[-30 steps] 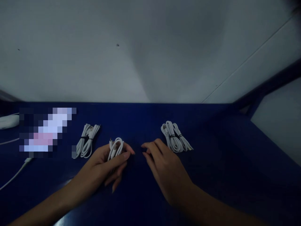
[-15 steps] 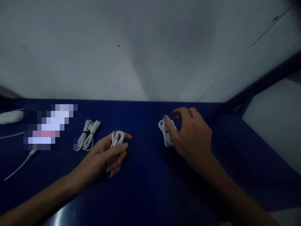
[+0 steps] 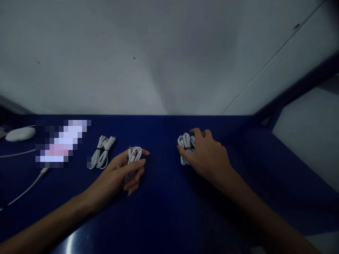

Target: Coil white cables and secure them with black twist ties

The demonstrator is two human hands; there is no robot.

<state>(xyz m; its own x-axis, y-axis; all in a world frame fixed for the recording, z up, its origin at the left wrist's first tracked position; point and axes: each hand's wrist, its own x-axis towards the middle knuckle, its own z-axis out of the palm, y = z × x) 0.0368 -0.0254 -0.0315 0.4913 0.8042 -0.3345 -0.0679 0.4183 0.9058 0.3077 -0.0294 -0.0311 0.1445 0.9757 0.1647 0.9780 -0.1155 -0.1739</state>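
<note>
Slightly above the blue tabletop, my left hand (image 3: 122,167) holds a coiled white cable (image 3: 135,153) between thumb and fingers. My right hand (image 3: 209,151) is curled around a cluster of coiled white cables (image 3: 186,140) at the right. Its thumb lies across the near left side and the index finger reaches over the far side; the palm hides part of the cluster. A black tie shows around one coil there. Left of my left hand, more tied white cable (image 3: 102,152) rests on the table, a metal plug at its top.
A lit, pixelated phone-like screen (image 3: 66,141) lies at the left, with a white cord (image 3: 26,190) running from its near end. Beyond it is a white rounded case (image 3: 20,134). The blue table (image 3: 159,211) meets a pale wall (image 3: 106,70) at the back.
My right thumb has shifted left and down across the coiled cables, and the fingers have lowered around them. My left hand still holds its cable. The view has shifted slightly.
</note>
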